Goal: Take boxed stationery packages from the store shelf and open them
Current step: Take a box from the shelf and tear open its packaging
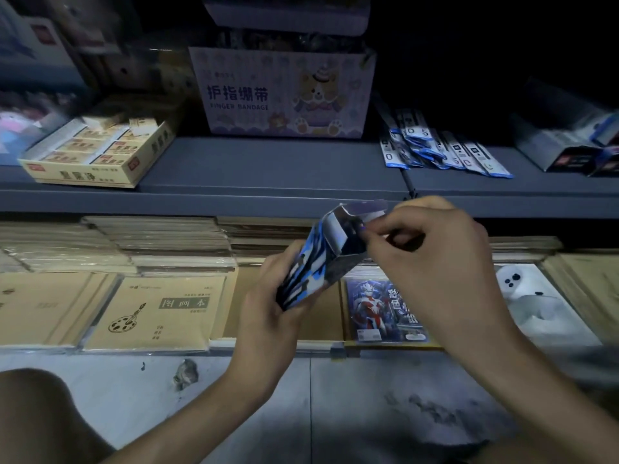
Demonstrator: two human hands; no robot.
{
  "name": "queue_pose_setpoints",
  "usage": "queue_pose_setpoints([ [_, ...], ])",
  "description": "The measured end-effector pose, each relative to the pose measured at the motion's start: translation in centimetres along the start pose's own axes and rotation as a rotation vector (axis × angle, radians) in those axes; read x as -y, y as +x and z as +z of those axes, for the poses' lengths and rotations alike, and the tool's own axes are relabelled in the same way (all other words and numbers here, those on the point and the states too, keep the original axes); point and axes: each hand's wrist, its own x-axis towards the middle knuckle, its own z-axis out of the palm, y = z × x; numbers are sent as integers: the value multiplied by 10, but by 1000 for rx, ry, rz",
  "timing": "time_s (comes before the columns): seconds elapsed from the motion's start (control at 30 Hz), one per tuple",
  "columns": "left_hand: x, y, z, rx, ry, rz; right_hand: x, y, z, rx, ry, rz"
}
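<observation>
I hold a small blue, white and black patterned box tilted in front of the shelf, its top end flap open. My left hand grips the lower end of the box from below. At the open top end, my right hand pinches something small with finger and thumb; what it pinches is too dark to make out. Both hands hover above the lower shelf of notebooks.
The grey upper shelf carries a yellow eraser tray, a purple finger bandage box, blue-and-white packets and dark boxes. Below lie brown drawing books and a superhero pack. My knee is at lower left.
</observation>
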Motion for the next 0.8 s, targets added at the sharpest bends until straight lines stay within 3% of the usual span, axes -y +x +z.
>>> queue_pose_setpoints([
  [0.4, 4, -1, -4, -24, 215, 65, 0, -2, 4, 26, 75, 45],
  [0.67, 0, -4, -2, 4, 175, 56, 5, -6, 6, 278, 56, 108],
  [0.8, 0, -2, -2, 1, 184, 46, 5, -11, 8, 181, -30, 33],
])
